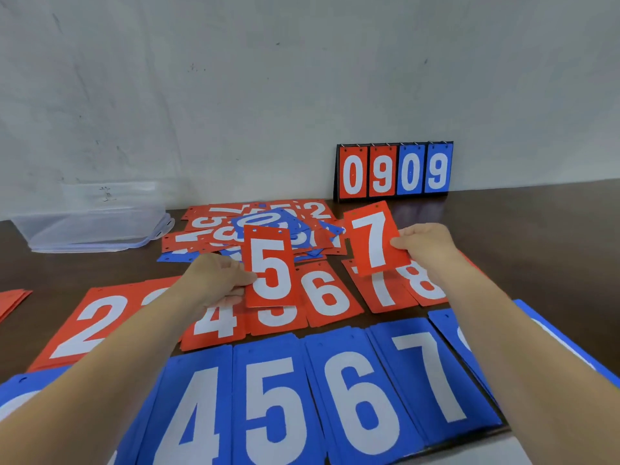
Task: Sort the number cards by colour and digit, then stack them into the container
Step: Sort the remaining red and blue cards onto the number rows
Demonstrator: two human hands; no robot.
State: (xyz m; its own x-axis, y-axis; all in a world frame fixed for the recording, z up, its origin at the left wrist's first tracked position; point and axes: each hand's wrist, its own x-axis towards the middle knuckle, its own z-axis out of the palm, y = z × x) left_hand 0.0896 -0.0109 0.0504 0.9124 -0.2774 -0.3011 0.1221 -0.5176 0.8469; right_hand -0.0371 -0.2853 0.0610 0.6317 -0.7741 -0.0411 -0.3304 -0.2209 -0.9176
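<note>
Though sorted rows [271, 397] fill the lower frame, left hand [218, 280] fingers pinch a red 5 card [270, 266], right hand [426, 246] fingers a red 7 card [374, 239]; the mixed pile [261, 226] waits, the container [94, 226] looks empty.

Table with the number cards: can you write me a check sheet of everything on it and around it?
Surface: dark brown table.
Job's things: sorted red piles in a row, blue piles in a nearer row; mixed pile behind them; clear container at far left.
Clutter: flip scoreboard showing 0909, against the wall.
Hands: left hand pinches a red 5 card; right hand pinches a red 7 card.
Cables: nothing seen.
Surroundings: scuffed grey wall.
</note>
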